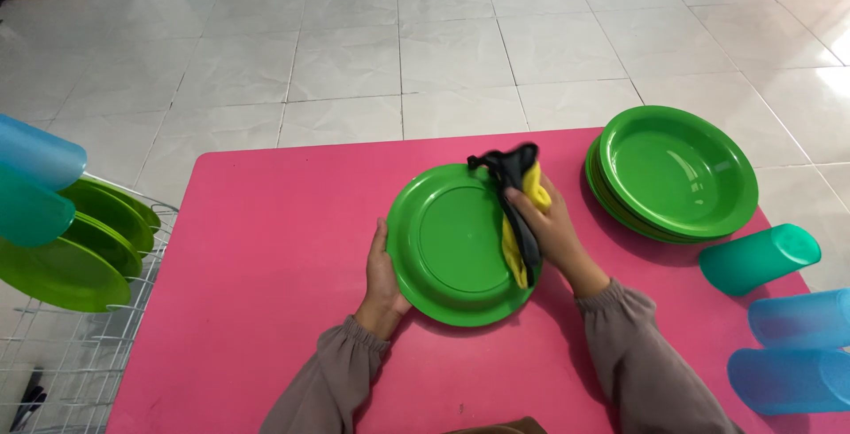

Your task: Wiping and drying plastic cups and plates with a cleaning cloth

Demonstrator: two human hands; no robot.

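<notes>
A pink counter (266,248) stands on a pale tiled floor (398,44). At its middle lies a green plate (452,239); the left hand (385,279) grips the plate's near-left rim, and the right hand (553,226) presses a yellow-and-black cloth (518,213) on it. Stacked green plates (677,173) sit at the far right corner. The cups (788,345) at the right edge are cut off.

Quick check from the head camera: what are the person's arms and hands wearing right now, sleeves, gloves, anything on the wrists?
Both arms are in long, loose sleeves of a dull grey-brown cloth, gathered into elastic cuffs at the wrists. The left hand and the right hand are bare: no gloves, and no rings, watch or bands show in this view.
</notes>
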